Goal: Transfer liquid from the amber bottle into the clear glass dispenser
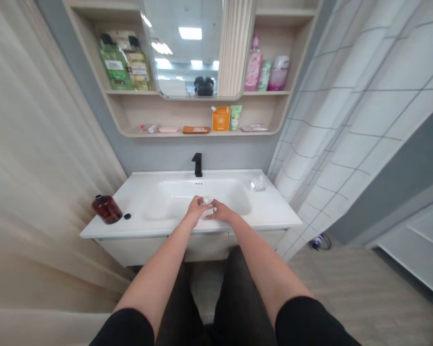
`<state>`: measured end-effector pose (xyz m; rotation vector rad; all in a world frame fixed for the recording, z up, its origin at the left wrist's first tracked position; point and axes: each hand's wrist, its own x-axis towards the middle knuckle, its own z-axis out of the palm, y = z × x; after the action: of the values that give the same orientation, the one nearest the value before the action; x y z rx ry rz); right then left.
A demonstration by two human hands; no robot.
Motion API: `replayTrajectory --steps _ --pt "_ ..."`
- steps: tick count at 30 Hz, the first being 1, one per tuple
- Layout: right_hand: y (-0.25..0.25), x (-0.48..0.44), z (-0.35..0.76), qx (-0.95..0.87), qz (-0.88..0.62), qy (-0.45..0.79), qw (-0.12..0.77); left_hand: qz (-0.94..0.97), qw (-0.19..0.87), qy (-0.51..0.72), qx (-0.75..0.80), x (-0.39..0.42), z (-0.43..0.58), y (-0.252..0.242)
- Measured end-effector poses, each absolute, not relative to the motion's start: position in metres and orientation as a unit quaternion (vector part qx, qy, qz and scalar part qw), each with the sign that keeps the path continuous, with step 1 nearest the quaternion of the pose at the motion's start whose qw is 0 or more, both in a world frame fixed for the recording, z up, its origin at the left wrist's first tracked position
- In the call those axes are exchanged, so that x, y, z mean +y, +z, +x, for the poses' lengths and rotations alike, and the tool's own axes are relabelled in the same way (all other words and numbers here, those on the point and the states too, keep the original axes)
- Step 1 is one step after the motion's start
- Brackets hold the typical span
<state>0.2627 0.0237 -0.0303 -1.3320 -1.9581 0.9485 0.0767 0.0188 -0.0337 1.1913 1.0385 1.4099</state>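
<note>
Over the front rim of the white sink (159, 199), my left hand (195, 210) and my right hand (222, 211) meet around a small clear bottle (207, 211) with a whitish top. The fingers of both hands are closed on it, and they partly cover it. A dark brown bottle (107, 210) stands on the counter to the left, with a small black cap (127, 216) lying beside it. At the counter's right end is a group of small clear containers (258, 183).
Behind the sink rises a black faucet (197, 165). Above it, a wall cabinet holds a mirror (187, 57), green (117, 69) and pink (254, 67) bottles, and an orange pouch (221, 119). A beige curtain (57, 158) hangs left, a white checked curtain (332, 125) right.
</note>
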Motion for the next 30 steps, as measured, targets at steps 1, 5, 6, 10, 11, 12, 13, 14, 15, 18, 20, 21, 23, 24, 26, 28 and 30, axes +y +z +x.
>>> replayTrajectory --steps 1,5,6,10,11,12,13,14,15,18,20,21,23,24,26,28,30 --pt "-0.03 0.024 0.263 -0.735 -0.497 0.357 0.291 0.49 0.493 0.581 0.423 0.019 0.077 -0.033" --pt "-0.03 0.025 0.262 -0.735 -0.49 0.361 0.299 0.493 0.505 0.57 0.421 0.018 0.076 -0.031" --pt "-0.03 0.025 0.262 -0.735 -0.492 0.36 0.297 0.489 0.505 0.573 0.422 0.017 0.076 -0.031" --pt "-0.03 0.025 0.262 -0.733 -0.503 0.36 0.284 0.486 0.519 0.578 0.401 0.017 0.077 -0.03" --pt "-0.03 0.025 0.262 -0.733 -0.502 0.36 0.285 0.485 0.52 0.576 0.404 0.017 0.078 -0.03" --pt "-0.029 0.025 0.262 -0.734 -0.5 0.359 0.287 0.481 0.519 0.576 0.409 0.017 0.078 -0.03" --pt "-0.029 0.025 0.262 -0.735 -0.498 0.359 0.289 0.476 0.517 0.579 0.412 0.017 0.078 -0.03" --pt "-0.029 0.025 0.262 -0.735 -0.498 0.357 0.289 0.473 0.515 0.584 0.412 0.017 0.078 -0.029" --pt "-0.029 0.025 0.262 -0.735 -0.501 0.355 0.287 0.474 0.514 0.585 0.41 0.017 0.078 -0.029" --pt "-0.031 0.026 0.262 -0.738 -0.506 0.35 0.278 0.492 0.514 0.569 0.413 0.016 0.077 -0.028" --pt "-0.033 0.028 0.263 -0.741 -0.503 0.349 0.276 0.49 0.512 0.566 0.421 0.016 0.077 -0.028" --pt "-0.034 0.029 0.263 -0.743 -0.498 0.351 0.278 0.486 0.512 0.57 0.421 0.016 0.077 -0.028" --pt "-0.037 0.03 0.263 -0.744 -0.491 0.355 0.281 0.485 0.513 0.575 0.414 0.016 0.077 -0.028" --pt "-0.038 0.03 0.264 -0.744 -0.49 0.356 0.282 0.488 0.515 0.572 0.411 0.016 0.077 -0.028" --pt "-0.039 0.031 0.264 -0.743 -0.494 0.355 0.28 0.49 0.514 0.571 0.411 0.017 0.077 -0.029" --pt "-0.039 0.031 0.265 -0.743 -0.496 0.353 0.277 0.487 0.513 0.579 0.405 0.017 0.077 -0.03" --pt "-0.039 0.031 0.265 -0.745 -0.495 0.353 0.275 0.489 0.511 0.585 0.396 0.018 0.077 -0.03"
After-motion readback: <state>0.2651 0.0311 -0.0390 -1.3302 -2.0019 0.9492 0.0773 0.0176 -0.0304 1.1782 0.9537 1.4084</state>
